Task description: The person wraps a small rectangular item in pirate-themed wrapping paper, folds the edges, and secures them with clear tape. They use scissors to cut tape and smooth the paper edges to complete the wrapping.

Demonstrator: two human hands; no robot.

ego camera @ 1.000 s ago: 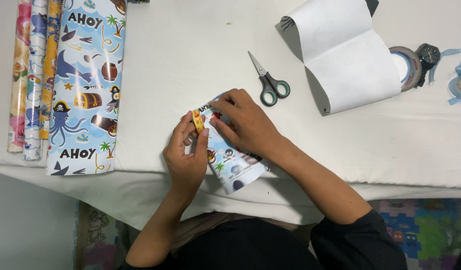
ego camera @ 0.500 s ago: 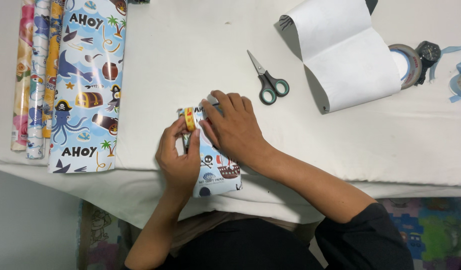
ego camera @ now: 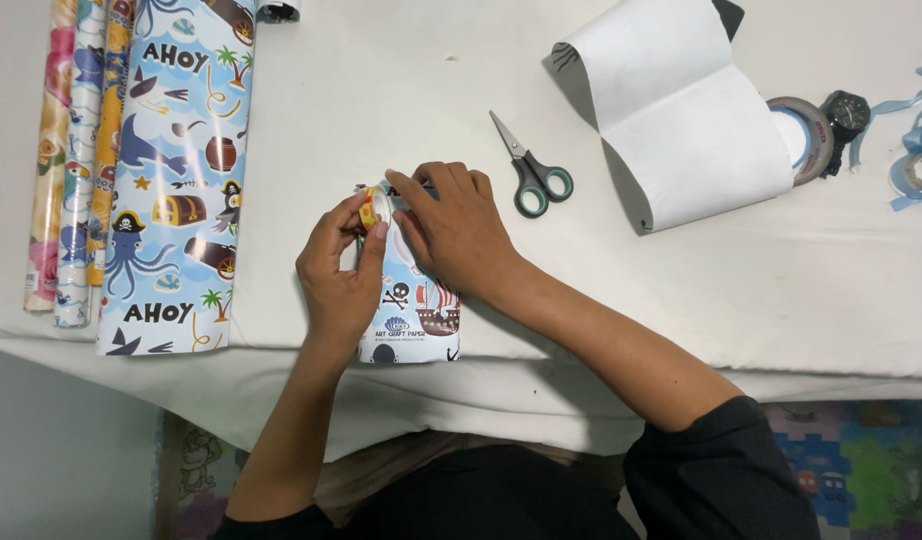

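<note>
A small package wrapped in pirate-print paper (ego camera: 418, 322) lies on the white table near its front edge. My left hand (ego camera: 337, 275) holds a small yellow-and-red tape roll (ego camera: 367, 212) against the package's far end. My right hand (ego camera: 453, 232) presses down on the top of the package, its fingertips next to the tape roll. Most of the package's far half is hidden under my hands.
Green-handled scissors (ego camera: 530, 173) lie just beyond my right hand. Rolls of wrapping paper (ego camera: 171, 170) lie along the left. A curled white sheet (ego camera: 681, 105), a large tape roll (ego camera: 803, 138), a black watch (ego camera: 845, 112) and blue ribbon (ego camera: 913, 130) lie at the back right.
The package has turned from slanted to lengthwise toward me. Both hands and the small tape roll have shifted a little left and farther away with it.
</note>
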